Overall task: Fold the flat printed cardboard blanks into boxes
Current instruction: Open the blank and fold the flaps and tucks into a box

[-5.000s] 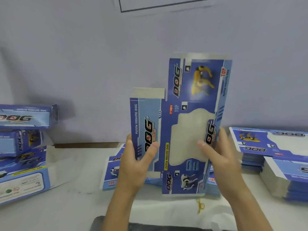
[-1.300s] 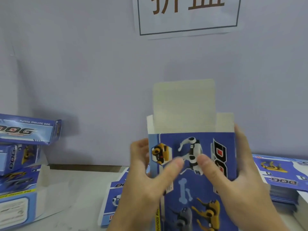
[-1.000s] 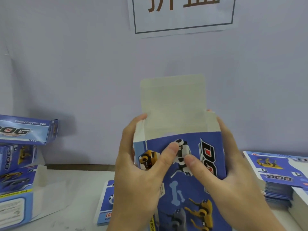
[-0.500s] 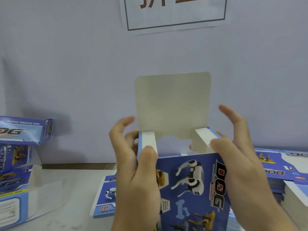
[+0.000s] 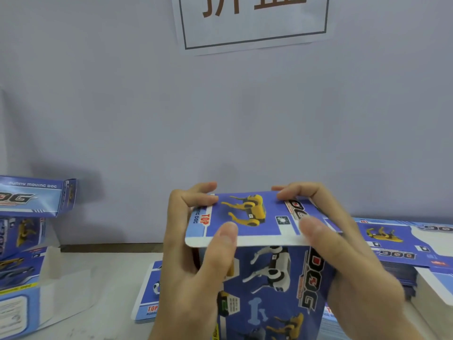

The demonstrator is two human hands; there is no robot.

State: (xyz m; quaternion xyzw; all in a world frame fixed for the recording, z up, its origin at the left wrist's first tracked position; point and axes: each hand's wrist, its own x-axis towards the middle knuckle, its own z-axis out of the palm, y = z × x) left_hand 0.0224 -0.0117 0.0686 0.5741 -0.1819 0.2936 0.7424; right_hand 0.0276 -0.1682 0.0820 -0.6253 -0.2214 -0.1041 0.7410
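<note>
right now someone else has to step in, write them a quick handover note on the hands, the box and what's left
Left hand: grips the box at its left side, thumb on the top flap.
Right hand: grips the right side, fingers pressing the flap down.
Box is held upright, formed, top flap folded over but its front edge not yet tucked in.
Finished boxes are stacked at left; flat blanks lie at right, more under the box.
Left: tuck the flap, set the box aside, fold the remaining blanks.

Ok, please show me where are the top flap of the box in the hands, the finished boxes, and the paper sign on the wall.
top flap (image 5: 247, 217), head view, on the printed yellow dog.
finished boxes (image 5: 31, 197), head view, top box's printed face.
paper sign (image 5: 252, 25), head view, on its white middle.
</note>
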